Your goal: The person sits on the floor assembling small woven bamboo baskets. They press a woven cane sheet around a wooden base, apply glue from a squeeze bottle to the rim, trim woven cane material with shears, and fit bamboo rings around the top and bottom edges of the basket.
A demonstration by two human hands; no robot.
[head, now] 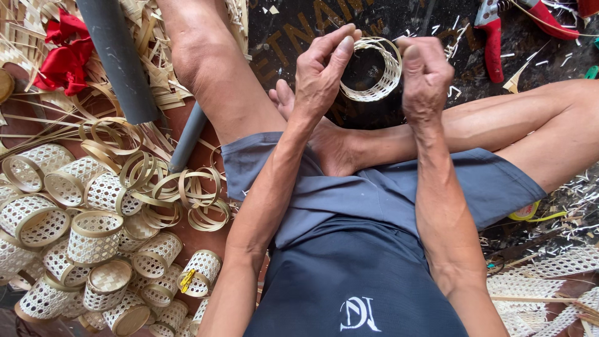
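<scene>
So we've got the woven ring (pixel 374 68) up in front of us, held between both hands above our crossed legs and the dark mat (pixel 349 112). Left hand (pixel 321 75) has its fingers (pixel 340 47) closed on the ring's left edge, with the index and middle sticking up along the rim. Right hand (pixel 425 78) is curled shut on the right edge, thumb pressed down on top.

As for progress, our guess is this one's only partway: it's just an open-weave band, see-through both ends, no bottom and no solid rim strip that we can make out. Compare that to the pile of little baskets (pixel 93 240) on the floor to our left. Those have a smooth band around the mouth, and a few show a woven base. So the band looks done, rim and base look like they're still to go.

What's in the containers? Nothing much. The baskets we can see into are hollow, tipped every which way. One near our left knee has something small and yellow (pixel 186 281) on it, can't tell what.

Loose rim hoops (pixel 187 193) sit just beside the pile, strips (pixel 150 68) scattered behind them, a grey pipe (pixel 118 59) lying across, and red shears (pixel 493 37) off to the upper right.
</scene>
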